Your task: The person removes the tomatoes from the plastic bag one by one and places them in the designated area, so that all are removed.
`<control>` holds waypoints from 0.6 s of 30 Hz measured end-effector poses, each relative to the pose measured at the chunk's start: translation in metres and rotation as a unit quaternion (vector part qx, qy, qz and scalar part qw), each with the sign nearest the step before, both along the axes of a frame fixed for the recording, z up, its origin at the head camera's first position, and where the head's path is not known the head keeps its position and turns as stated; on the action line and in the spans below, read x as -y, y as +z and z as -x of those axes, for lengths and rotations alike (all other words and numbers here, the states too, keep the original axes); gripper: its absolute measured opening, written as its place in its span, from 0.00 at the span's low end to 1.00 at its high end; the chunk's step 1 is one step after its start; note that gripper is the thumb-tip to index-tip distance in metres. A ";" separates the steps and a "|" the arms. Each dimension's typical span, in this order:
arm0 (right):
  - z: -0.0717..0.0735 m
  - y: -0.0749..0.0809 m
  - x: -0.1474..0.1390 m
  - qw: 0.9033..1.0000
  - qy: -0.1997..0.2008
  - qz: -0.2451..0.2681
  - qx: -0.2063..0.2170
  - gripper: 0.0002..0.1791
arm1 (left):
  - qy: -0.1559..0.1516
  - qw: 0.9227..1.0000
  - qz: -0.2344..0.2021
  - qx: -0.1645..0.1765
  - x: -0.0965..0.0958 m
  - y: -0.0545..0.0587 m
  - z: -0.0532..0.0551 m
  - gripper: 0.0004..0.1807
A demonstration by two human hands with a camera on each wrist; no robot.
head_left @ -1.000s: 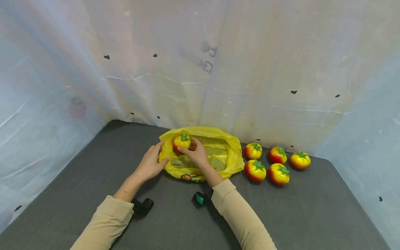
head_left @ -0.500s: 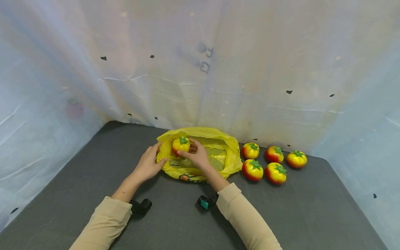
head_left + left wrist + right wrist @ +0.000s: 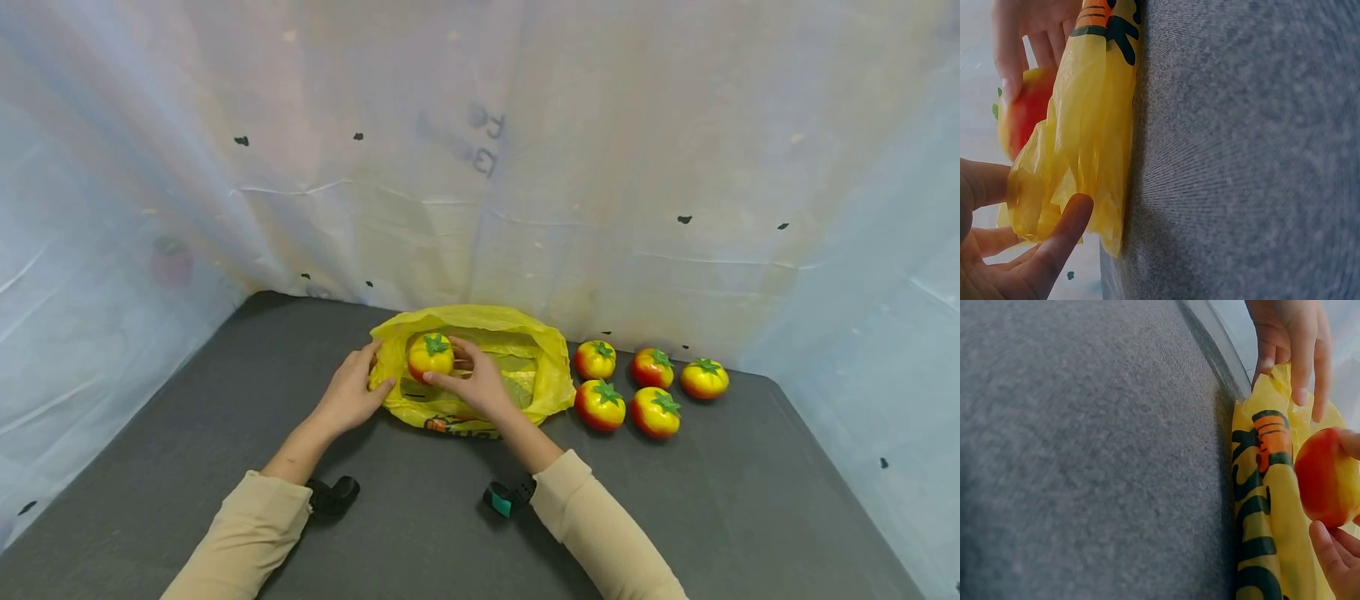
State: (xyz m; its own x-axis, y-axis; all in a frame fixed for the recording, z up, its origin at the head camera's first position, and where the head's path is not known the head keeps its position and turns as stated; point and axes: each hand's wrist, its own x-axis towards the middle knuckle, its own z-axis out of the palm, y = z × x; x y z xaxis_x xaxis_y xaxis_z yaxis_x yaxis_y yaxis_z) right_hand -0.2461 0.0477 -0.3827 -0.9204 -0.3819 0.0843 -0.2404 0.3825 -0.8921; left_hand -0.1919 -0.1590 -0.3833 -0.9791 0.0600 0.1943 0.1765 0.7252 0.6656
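A yellow plastic bag with dark printing stands with its mouth open at the table's middle. My left hand holds its left rim; in the left wrist view the thumb lies on the outer side, other fingers behind the plastic. My right hand grips a red-and-yellow tomato with a green star-shaped top, over the bag's left part. In the right wrist view, that tomato shows beside the bag's rim, between thumb and fingers. The bag's floor is partly hidden.
Several similar tomatoes rest on the dark grey table right of the bag. A pale plastic sheet rises behind the table and along both sides. Black straps with small devices sit on both wrists.
The right hand has drawn the tomato slightly nearer to me and a little right within the bag's mouth. The left hand keeps its hold on the rim. The head view has shifted slightly.
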 end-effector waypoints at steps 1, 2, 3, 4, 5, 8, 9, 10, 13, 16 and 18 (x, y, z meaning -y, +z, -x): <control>-0.001 0.001 -0.001 1.000 0.001 0.001 0.000 0.39 | 0.001 1.000 0.000 -0.001 0.000 0.000 0.000 0.34; -0.003 0.001 -0.002 1.000 0.003 0.002 0.000 0.39 | 0.001 1.000 0.000 -0.001 0.000 0.000 0.000 0.34; -0.004 0.002 -0.003 1.000 0.004 0.002 0.000 0.39 | 0.000 1.000 0.001 -0.001 0.000 0.000 0.000 0.34; -0.005 0.003 -0.004 1.000 0.004 0.003 0.000 0.39 | 0.001 1.000 0.001 -0.002 0.000 0.000 0.000 0.34; -0.006 0.004 -0.005 1.000 0.006 0.002 -0.002 0.39 | 0.001 1.000 0.000 -0.002 0.000 -0.001 0.000 0.35; -0.009 0.006 -0.009 1.000 0.006 -0.001 -0.002 0.39 | 0.003 1.000 -0.001 -0.003 0.001 -0.001 -0.001 0.35; -0.010 0.006 -0.011 1.000 0.006 -0.001 -0.002 0.39 | 0.003 1.000 -0.003 -0.004 0.001 -0.001 -0.001 0.35; -0.011 0.007 -0.012 1.000 0.005 0.000 -0.001 0.39 | 0.004 1.000 -0.004 -0.005 0.001 -0.001 -0.001 0.35; -0.013 0.008 -0.018 1.000 -0.001 0.006 0.007 0.39 | 0.003 1.000 -0.006 -0.006 0.001 -0.001 -0.001 0.35; -0.016 0.008 -0.024 1.000 -0.007 0.011 0.013 0.38 | 0.001 1.000 -0.005 -0.006 0.001 0.000 -0.002 0.35; -0.016 0.009 -0.028 1.000 -0.010 0.012 0.009 0.38 | 0.002 1.000 -0.003 -0.006 0.001 0.000 -0.001 0.35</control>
State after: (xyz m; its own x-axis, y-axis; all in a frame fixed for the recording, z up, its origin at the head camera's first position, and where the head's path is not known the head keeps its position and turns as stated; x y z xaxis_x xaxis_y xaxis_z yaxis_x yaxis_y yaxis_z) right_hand -0.2298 0.0758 -0.3733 -0.9291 -0.3619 0.0757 -0.2162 0.3657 -0.9053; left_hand -0.1907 -0.1600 -0.3830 -0.9769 0.0544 0.2066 0.1814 0.7218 0.6679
